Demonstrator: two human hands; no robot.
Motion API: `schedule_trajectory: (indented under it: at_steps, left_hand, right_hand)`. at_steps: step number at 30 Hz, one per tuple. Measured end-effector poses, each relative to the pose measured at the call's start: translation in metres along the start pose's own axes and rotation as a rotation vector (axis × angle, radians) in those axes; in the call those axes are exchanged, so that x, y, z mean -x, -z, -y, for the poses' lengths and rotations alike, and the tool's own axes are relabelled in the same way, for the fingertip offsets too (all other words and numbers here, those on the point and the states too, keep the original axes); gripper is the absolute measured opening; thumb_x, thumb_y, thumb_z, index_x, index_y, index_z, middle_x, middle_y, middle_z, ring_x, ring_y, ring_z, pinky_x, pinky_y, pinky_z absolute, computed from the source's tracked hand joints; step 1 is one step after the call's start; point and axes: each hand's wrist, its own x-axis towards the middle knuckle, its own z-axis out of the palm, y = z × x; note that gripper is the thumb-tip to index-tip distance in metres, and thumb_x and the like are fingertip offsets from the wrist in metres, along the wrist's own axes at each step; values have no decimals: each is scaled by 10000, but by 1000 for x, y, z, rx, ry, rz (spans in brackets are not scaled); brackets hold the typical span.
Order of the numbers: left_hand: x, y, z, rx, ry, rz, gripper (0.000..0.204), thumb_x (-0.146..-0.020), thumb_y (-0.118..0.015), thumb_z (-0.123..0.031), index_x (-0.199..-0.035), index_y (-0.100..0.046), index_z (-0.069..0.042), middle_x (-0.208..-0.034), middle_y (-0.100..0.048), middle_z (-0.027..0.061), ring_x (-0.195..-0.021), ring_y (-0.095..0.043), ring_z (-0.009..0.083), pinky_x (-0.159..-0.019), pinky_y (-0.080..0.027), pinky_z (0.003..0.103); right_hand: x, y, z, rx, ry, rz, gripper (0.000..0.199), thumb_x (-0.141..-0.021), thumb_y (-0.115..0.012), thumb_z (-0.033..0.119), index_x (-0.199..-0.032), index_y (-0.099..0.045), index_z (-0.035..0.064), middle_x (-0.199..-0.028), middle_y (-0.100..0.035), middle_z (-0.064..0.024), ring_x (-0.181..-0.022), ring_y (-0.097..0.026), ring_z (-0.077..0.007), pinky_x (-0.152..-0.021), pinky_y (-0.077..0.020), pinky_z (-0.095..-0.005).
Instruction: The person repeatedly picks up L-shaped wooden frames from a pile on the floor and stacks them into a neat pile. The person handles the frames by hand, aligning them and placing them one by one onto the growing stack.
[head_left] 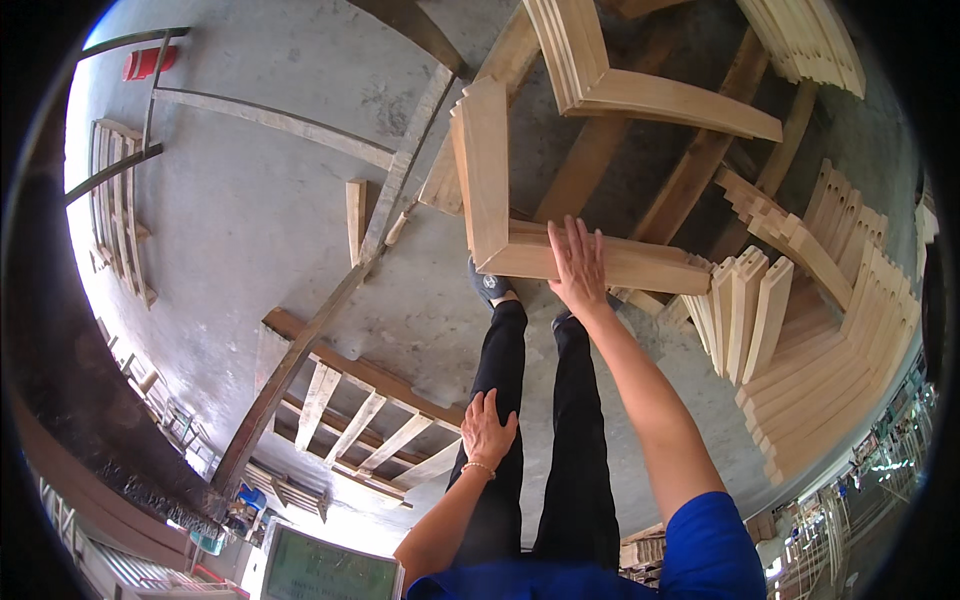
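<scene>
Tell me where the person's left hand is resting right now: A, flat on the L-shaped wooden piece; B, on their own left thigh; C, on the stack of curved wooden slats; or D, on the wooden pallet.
B: the left hand lies spread on the left thigh of the black trousers, while the right hand is the one laid flat on the L-shaped wooden piece.

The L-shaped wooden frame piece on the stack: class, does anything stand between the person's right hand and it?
Nothing visible does. The right hand already lies flat on the L-shaped wooden frame piece, fingers spread over its lower bar. The left hand rests on the person's left thigh, away from the wood.
</scene>
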Motion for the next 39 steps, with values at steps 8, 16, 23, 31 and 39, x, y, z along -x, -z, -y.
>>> schedule_trajectory:
  at_steps: [8, 16, 23, 31, 39]
  left_hand:
    - [-7, -11, -7, -12, -41, -25, 465, -769, -615, -316, -1173, -547, -95, -1253, -494, 157, -1158, -470, 332, -928, -410, 437]
    - [-5, -14, -5, -15, -35, -42, 436, -769, -612, -319, -1146, -573, -105, -1239, -513, 135, -1151, -479, 318, -946, -399, 428]
    - [-8, -19, -3, 22, -73, -40, 423, -768, -622, -307, -1136, -576, -105, -1241, -516, 138, -1144, -487, 320, -945, -404, 430]
    - [-8, -13, 1, -11, -35, -39, 424, -772, -609, -308, -1137, -576, -95, -1242, -511, 144, -1136, -489, 326, -913, -422, 435]
    - [-9, -15, -6, -4, -66, -27, 411, -770, -619, -320, -1121, -590, -108, -1247, -510, 131, -1133, -488, 328, -936, -408, 430]
  right_hand:
    - [-4, 4, -21, -149, 32, 209, 638, -599, -787, 191, -1147, -465, 133, -1077, -568, -142, -1006, -550, -322, -855, -417, -446]
    - [-60, 128, -76, 113, 157, 33, 581, -554, -795, 145, -1048, -489, 152, -904, -572, -83, -876, -567, -285, -774, -416, -419]
    - [-139, 186, -173, 196, 150, -110, 658, -605, -743, 124, -1210, -487, 147, -1055, -607, -118, -988, -583, -296, -915, -419, -448]
    - [-79, 73, -103, -102, 141, 164, 814, -603, -796, 275, -1297, -426, 67, -1288, -477, -151, -1203, -447, -323, -1008, -363, -423]
    - [6, -32, -52, -139, 78, 113, 706, -597, -767, 134, -1224, -443, 128, -1182, -540, -141, -1140, -496, -318, -983, -371, -431]
